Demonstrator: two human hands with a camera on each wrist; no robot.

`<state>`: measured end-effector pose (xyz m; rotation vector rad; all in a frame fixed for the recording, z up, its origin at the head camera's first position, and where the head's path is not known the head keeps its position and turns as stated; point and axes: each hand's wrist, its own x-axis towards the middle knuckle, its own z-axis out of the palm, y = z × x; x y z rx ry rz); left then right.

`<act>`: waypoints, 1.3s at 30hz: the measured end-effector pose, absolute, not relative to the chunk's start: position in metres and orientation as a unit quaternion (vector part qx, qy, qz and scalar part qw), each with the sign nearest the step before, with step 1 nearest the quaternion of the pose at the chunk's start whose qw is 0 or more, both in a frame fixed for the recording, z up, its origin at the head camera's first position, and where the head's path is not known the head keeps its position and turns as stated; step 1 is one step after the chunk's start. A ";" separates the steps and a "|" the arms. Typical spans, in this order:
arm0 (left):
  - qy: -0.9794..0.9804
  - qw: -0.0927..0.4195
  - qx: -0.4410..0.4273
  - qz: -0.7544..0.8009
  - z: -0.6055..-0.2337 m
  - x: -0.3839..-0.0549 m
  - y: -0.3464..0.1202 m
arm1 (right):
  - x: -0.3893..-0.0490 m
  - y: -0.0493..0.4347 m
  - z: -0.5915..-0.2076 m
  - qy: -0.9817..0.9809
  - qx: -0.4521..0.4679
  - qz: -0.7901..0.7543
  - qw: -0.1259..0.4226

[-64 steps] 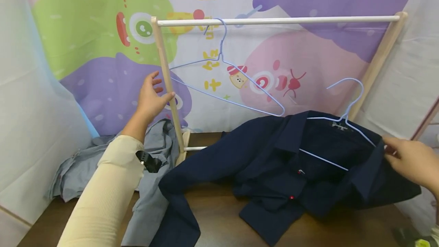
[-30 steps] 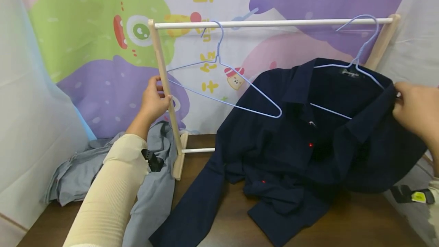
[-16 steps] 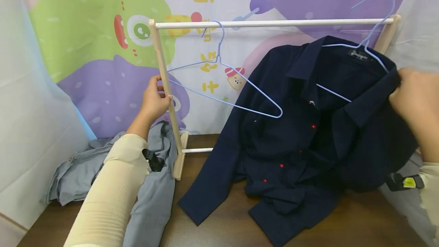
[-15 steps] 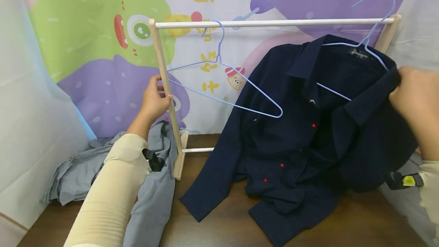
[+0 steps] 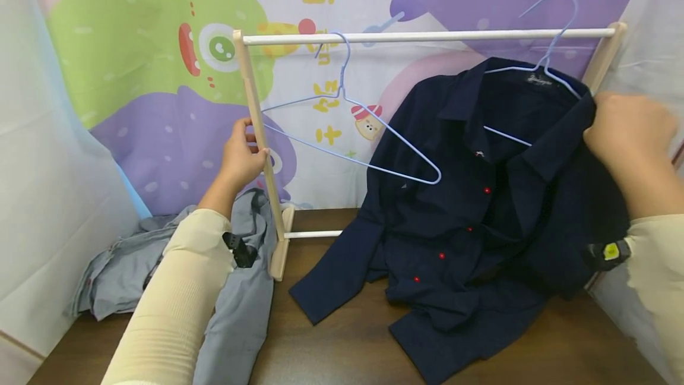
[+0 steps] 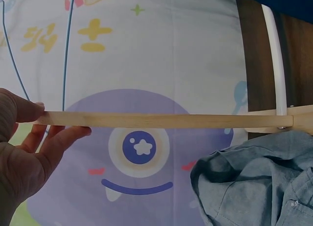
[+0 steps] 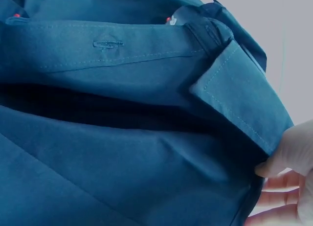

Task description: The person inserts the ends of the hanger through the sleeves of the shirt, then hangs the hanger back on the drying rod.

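My left hand (image 5: 243, 156) grips the left wooden upright (image 5: 256, 135) of a small clothes rack; in the left wrist view the thumb and fingers (image 6: 54, 138) close on the post (image 6: 161, 120). My right hand (image 5: 614, 129) holds up a navy shirt (image 5: 470, 207) with red buttons by its shoulder, pinching the fabric (image 7: 146, 113). A blue wire hanger (image 5: 545, 58) sits inside the collar, its hook just above the white rail (image 5: 427, 35). The shirt's lower part and one sleeve lie on the table. An empty blue hanger (image 5: 347, 129) hangs from the rail.
A crumpled grey shirt (image 5: 235, 308) lies on the brown table (image 5: 347, 349) beside the rack's left foot. A cartoon-printed backdrop hangs right behind the rack. White cloth walls close in on the left and right.
My right hand has lifted the navy shirt and its hanger off the table to rail height, then shifted it slightly left. My left hand closed on the rack post and stays there.
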<state>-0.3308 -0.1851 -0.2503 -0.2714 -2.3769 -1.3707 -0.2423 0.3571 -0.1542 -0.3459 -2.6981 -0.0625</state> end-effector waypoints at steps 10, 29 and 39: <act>-0.849 0.183 -0.090 -0.488 -0.249 -0.327 -0.184 | -0.255 0.358 -0.162 -0.974 -0.078 -0.009 0.212; -0.850 0.181 -0.089 -0.487 -0.251 -0.329 -0.185 | -0.266 0.364 -0.183 -0.976 -0.042 0.001 0.215; -0.840 0.196 -0.077 -0.500 -0.253 -0.329 -0.183 | -0.259 0.363 -0.183 -0.970 -0.038 0.015 0.240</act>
